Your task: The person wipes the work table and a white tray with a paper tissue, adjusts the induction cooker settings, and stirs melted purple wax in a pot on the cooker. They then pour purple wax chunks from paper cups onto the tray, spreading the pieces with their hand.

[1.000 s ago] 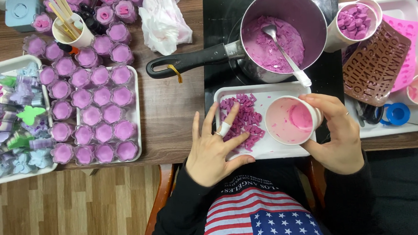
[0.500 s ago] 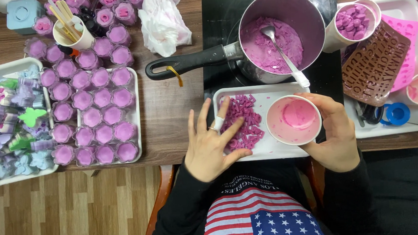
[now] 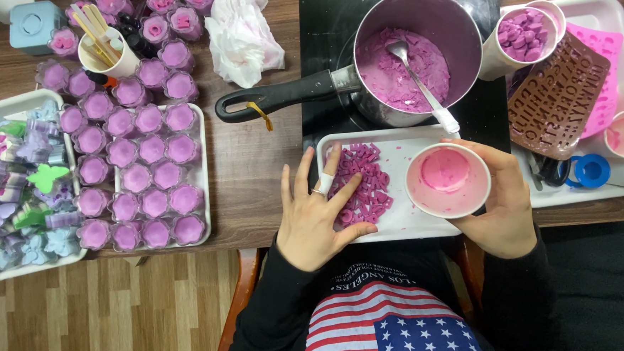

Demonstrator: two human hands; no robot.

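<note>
My left hand [image 3: 315,212] lies flat with fingers spread on a pile of small purple wax pieces [image 3: 364,185] in a white tray [image 3: 414,220] at the table's front edge. One finger wears a white bandage. My right hand [image 3: 500,203] grips a paper cup [image 3: 446,178] coated pink inside, held upright over the right part of the same tray. Just behind the tray stands a steel pot [image 3: 411,55] of purple wax with a spoon [image 3: 421,84] in it, on a black hob [image 3: 329,89].
A tray of several purple filled cups [image 3: 148,180] sits left, with a tray of coloured wax shapes [image 3: 21,198] beyond it. A brown mould [image 3: 557,98], pink mould [image 3: 605,74], cup of purple chunks [image 3: 525,36] and blue tape roll [image 3: 593,171] lie right. Crumpled tissue [image 3: 244,36] lies behind.
My left hand has slid right onto the purple pieces and flattened. The cup in my right hand has tipped back from a slight tilt to upright.
</note>
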